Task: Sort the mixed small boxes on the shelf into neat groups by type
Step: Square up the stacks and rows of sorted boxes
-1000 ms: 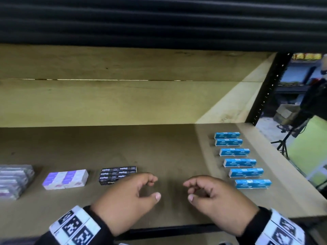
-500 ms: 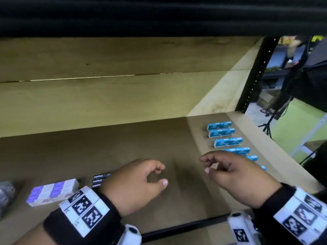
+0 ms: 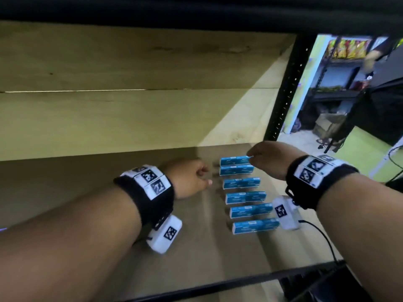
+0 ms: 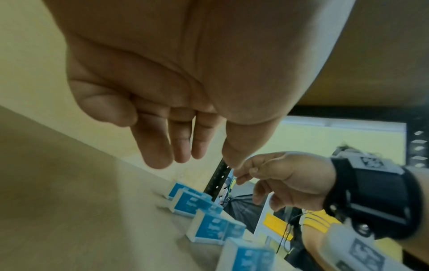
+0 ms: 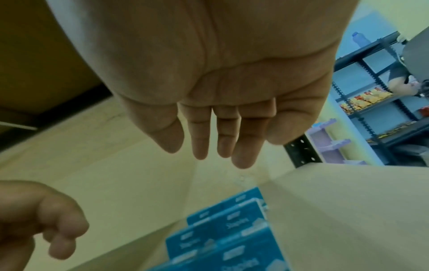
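Observation:
Several blue staple boxes (image 3: pixel 244 196) lie in a spaced column on the right part of the wooden shelf (image 3: pixel 87 192). My left hand (image 3: pixel 205 175) hovers just left of the column's far end, fingers loosely curled and holding nothing. My right hand (image 3: pixel 250 159) hangs over the right end of the farthest blue box (image 3: pixel 234 161), also empty. In the left wrist view my left hand (image 4: pixel 185 155) hangs relaxed above the shelf with the blue boxes (image 4: pixel 192 203) below it. The right wrist view shows my right hand (image 5: pixel 216 155) with straight relaxed fingers above the blue boxes (image 5: pixel 223 229).
A wooden back panel (image 3: pixel 109 116) closes the shelf behind. A black perforated upright (image 3: pixel 283 90) marks the right end. The black front rail (image 3: pixel 218 284) runs along the near edge. A thin black cable (image 3: pixel 322 236) trails from my right wrist. Other racks stand beyond.
Both hands moved forward and right from the shelf's middle to the far end of the blue column. The view swung right, so the purple-white and black boxes dropped out of sight.

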